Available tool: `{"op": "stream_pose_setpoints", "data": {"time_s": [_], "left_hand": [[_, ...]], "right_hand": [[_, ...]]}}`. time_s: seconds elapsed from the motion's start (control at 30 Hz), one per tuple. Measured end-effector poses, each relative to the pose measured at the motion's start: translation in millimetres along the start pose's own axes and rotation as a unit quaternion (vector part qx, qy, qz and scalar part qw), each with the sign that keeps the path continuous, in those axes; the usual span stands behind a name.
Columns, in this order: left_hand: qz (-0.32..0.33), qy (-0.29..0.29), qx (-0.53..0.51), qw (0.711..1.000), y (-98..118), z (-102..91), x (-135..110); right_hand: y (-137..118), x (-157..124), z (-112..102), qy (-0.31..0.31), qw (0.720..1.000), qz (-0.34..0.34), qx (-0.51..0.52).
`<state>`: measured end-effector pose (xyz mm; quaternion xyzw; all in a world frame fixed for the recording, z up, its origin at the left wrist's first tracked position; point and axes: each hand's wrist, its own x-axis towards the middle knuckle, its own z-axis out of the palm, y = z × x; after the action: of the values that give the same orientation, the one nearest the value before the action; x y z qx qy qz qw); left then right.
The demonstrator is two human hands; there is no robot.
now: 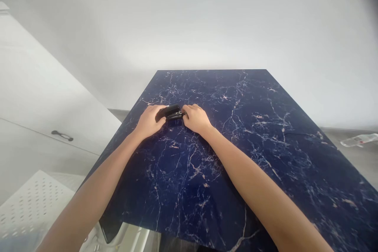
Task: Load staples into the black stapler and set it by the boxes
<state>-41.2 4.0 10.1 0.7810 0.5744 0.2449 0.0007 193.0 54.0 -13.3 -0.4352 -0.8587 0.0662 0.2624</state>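
Observation:
A black stapler is held between my two hands, just above or on the dark blue marbled table. My left hand wraps round its left end, thumb below and fingers over the top. The upper arm of the stapler is lifted apart from the lower part, with a shiny metal strip between them. Curled in at the right end, my right hand has its fingertips closed on the stapler. What lies under those fingertips is hidden.
A white wall rises behind the table. To the left stands a white cabinet with a dark handle, and a white perforated surface lies below it. A clear plastic bottle lies beyond the table's right edge.

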Motion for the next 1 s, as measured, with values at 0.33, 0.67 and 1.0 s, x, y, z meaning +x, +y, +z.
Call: {"op": "stream_pose_setpoints", "data": {"time_s": [0.33,0.67,1.0], "left_hand": [[-0.003,-0.007,0.008,1.000,0.5,0.3,0.9],[-0.008,0.004,0.028,1.000,7.3,2.2,1.6],[-0.009,0.007,0.044,0.999,7.9,4.0,1.1]], "right_hand": [[14.3,6.9,1.8,0.069,0.973,0.085,0.203],[3.8,1.1,1.3,0.041,0.979,0.199,0.004],[-8.9,-2.0,-0.4,-0.027,0.995,0.081,-0.049]]}}
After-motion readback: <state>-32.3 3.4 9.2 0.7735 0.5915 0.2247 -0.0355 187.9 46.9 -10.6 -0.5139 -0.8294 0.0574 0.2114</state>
